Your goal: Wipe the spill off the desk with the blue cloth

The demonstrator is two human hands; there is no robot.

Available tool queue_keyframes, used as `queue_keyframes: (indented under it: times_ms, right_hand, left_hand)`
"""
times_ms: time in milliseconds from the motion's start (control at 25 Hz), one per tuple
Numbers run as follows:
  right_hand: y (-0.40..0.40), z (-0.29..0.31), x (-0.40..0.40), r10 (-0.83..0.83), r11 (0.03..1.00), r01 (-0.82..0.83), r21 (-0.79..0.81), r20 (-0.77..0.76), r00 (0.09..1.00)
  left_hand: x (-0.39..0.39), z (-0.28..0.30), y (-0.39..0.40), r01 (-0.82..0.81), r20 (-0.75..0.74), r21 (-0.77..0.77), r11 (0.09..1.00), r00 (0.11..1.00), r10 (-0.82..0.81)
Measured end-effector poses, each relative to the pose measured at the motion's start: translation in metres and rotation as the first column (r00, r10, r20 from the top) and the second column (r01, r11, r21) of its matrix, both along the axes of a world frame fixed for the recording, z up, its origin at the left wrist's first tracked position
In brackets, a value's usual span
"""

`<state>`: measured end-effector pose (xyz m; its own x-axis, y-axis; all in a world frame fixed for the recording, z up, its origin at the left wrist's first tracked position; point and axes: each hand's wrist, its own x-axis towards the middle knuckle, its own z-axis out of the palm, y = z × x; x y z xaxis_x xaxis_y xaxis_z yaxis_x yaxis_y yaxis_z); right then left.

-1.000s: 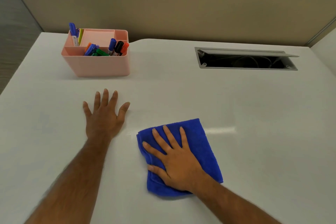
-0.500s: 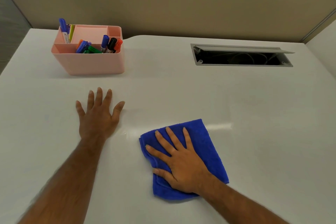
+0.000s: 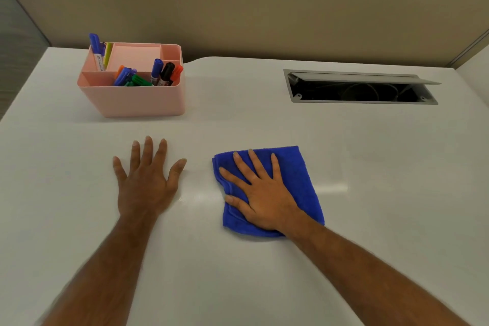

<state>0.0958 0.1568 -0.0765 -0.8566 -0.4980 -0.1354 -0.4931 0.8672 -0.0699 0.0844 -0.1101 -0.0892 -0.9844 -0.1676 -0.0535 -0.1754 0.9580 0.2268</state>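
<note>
The folded blue cloth point(image 3: 296, 174) lies on the white desk point(image 3: 264, 272), a little right of centre. My right hand point(image 3: 260, 193) lies flat on top of it with fingers spread, pressing it down. My left hand point(image 3: 146, 180) rests palm down on the bare desk to the left of the cloth, fingers apart and holding nothing. A faint wet sheen point(image 3: 193, 197) shows on the desk between the two hands, just left of the cloth's edge.
A pink organiser point(image 3: 132, 99) with several markers stands at the back left. An open cable hatch point(image 3: 362, 88) is sunk into the desk at the back right. A beige partition point(image 3: 264, 8) runs along the far edge.
My right hand has slid the blue cloth away from me, so it now lies level with my left hand. The left hand has stayed flat in place. The view has shifted slightly.
</note>
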Motion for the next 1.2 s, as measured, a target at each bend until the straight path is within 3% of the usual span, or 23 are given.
queue_keyframes:
  times_ms: [640,1200]
  right_hand:
    - [-0.022,-0.001,-0.139,-0.133,0.991,0.133,0.016,0.010,0.991]
    - [0.045,-0.003,-0.113,-0.279,0.960,0.279,0.030,-0.007,0.960]
  left_hand:
    - [-0.002,0.002,0.000,-0.017,0.019,0.001,1.000,1.000,0.017]
    - [-0.001,0.001,0.000,-0.012,-0.003,0.002,1.000,1.000,0.012]
